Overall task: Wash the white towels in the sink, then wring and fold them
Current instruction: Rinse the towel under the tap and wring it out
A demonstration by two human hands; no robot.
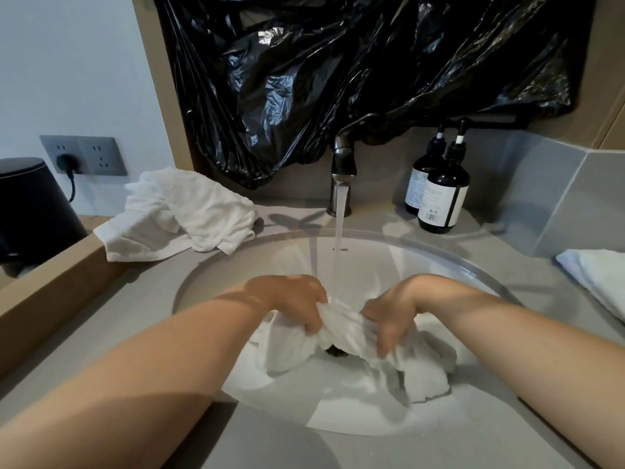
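While the tap [343, 170] runs, both hands hold a wet white towel [341, 330] over the drain in the sink [236, 258].
Fingers [313, 319] of the left hand [291, 299] and right hand [392, 316] clamp its bunched middle, likely so the stream lands between them; loose ends trail near right. The basin leaves rubbing room; a towel heap [182, 214] crowds the far-left desk [507, 252], bottles [443, 194] the far right.
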